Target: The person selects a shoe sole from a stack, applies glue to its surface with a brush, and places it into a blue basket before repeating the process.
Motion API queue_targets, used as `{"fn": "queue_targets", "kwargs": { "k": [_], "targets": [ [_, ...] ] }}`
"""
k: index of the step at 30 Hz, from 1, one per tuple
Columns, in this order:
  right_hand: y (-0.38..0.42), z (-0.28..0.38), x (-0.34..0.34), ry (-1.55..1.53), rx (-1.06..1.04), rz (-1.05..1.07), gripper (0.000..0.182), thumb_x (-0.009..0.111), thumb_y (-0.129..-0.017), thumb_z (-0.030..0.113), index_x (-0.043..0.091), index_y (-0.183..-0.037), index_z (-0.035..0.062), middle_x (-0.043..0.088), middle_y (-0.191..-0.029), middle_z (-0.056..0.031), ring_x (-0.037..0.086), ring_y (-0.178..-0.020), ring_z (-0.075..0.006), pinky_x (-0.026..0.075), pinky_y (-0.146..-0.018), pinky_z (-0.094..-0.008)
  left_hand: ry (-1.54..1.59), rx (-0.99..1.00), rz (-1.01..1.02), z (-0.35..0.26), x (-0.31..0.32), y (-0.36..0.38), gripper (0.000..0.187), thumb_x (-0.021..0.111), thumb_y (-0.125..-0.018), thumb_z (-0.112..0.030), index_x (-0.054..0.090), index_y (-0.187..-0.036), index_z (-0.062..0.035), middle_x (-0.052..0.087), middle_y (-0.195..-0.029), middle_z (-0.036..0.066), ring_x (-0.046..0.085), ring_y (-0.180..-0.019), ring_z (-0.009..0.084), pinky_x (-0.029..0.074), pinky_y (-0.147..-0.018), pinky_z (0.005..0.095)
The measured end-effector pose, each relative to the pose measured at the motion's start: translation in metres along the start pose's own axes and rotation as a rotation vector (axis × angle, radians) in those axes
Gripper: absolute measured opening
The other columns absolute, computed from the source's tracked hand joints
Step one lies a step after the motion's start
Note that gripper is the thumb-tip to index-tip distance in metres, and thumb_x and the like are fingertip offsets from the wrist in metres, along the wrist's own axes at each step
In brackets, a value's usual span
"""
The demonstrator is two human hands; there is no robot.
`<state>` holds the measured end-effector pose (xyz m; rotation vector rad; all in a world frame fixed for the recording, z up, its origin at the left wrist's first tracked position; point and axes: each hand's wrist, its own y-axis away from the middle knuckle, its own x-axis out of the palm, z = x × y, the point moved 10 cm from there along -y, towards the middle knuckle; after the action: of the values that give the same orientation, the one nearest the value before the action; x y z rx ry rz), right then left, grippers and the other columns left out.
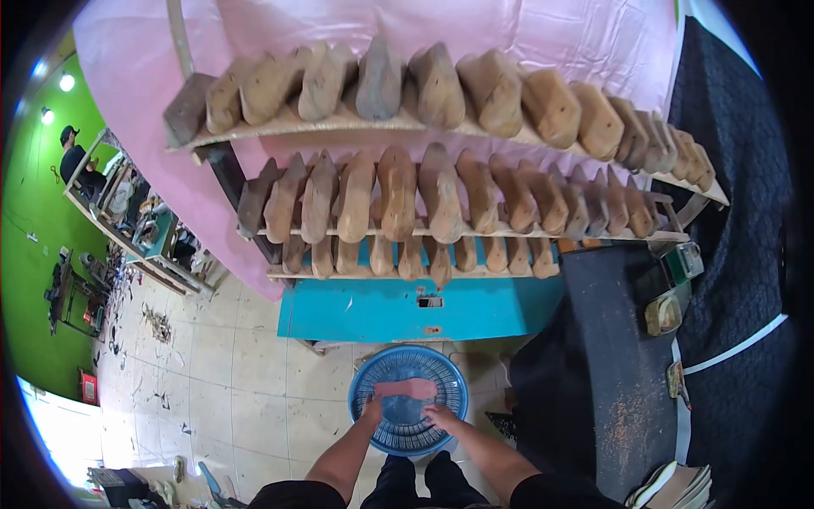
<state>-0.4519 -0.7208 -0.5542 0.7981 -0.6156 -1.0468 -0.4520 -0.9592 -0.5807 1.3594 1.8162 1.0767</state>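
Observation:
A pink sole-shaped piece (407, 388) lies level over a round blue plastic basket (459, 416) on the floor. My left hand (371, 409) is at the piece's left end, its fingers closed on that end. At the lower right of the piece, my right hand (438, 416) is held over the basket with its fingers apart, close to the piece's right end. Whether its fingertips touch the piece is too small to tell.
Wooden shoe lasts (397, 193) fill a tiered rack ahead, above a turquoise board (373, 310). A dark-covered table (619, 356) stands at the right. Stacked soles (678, 488) lie lower right. A person (78, 165) is at the far left.

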Motion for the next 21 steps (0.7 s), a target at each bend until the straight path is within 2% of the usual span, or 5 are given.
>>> {"fn": "queue_targets", "kwargs": {
  "k": [6, 9, 12, 17, 21],
  "targets": [
    [0.042, -0.011, 0.017, 0.074, 0.037, 0.069, 0.047, 0.060, -0.097, 0.034, 0.057, -0.139, 0.0129, 0.069, -0.120, -0.0048, 0.071, -0.096, -0.0235, 0.055, -0.074, -0.0378, -0.019, -0.075, 0.079, 0.022, -0.013, 0.037, 0.075, 0.058, -0.093, -0.043, 0.027, -0.159, -0.0238, 0.033, -0.160, 0.010, 0.043, -0.139, 0.0362, 0.036, -0.106, 0.0587],
    [0.081, -0.008, 0.010, 0.250, 0.033, 0.000, 0.044, 0.059, -0.098, 0.032, 0.060, -0.137, 0.0118, 0.071, -0.119, -0.0049, 0.073, -0.089, -0.0209, 0.056, -0.070, -0.0328, -0.055, -0.069, 0.158, 0.028, -0.017, 0.061, 0.072, 0.055, -0.095, -0.042, 0.028, -0.158, -0.0194, 0.033, -0.160, 0.010, 0.044, -0.138, 0.0367, 0.034, -0.110, 0.0601],
    [0.092, -0.030, -0.010, 0.127, -0.056, -0.053, 0.042, 0.059, -0.097, 0.031, 0.061, -0.134, 0.0114, 0.072, -0.115, -0.0035, 0.072, -0.086, -0.0197, 0.055, -0.068, -0.0323, -0.123, -0.071, 0.213, 0.033, -0.023, 0.073, 0.069, 0.050, -0.098, -0.040, 0.026, -0.158, -0.0166, 0.034, -0.160, 0.009, 0.045, -0.138, 0.0366, 0.034, -0.109, 0.0602],
    [0.157, -0.069, -0.049, -0.137, 0.000, -0.321, 0.039, 0.059, -0.096, 0.028, 0.062, -0.132, 0.0112, 0.073, -0.112, -0.0020, 0.071, -0.084, -0.0180, 0.054, -0.068, -0.0323, -0.221, -0.077, 0.320, 0.036, -0.016, 0.098, 0.063, 0.041, -0.103, -0.039, 0.024, -0.159, -0.0164, 0.039, -0.159, 0.010, 0.050, -0.135, 0.0342, 0.037, -0.107, 0.0574],
    [0.213, -0.108, -0.062, -0.298, 0.006, -0.422, 0.042, 0.063, -0.092, 0.026, 0.061, -0.131, 0.0103, 0.071, -0.118, -0.0065, 0.072, -0.088, -0.0226, 0.054, -0.070, -0.0362, -0.253, -0.114, 0.335, 0.037, 0.003, 0.079, 0.062, 0.039, -0.104, -0.038, 0.024, -0.159, -0.0158, 0.044, -0.156, 0.011, 0.050, -0.135, 0.0356, 0.038, -0.106, 0.0563]
  ]
}}
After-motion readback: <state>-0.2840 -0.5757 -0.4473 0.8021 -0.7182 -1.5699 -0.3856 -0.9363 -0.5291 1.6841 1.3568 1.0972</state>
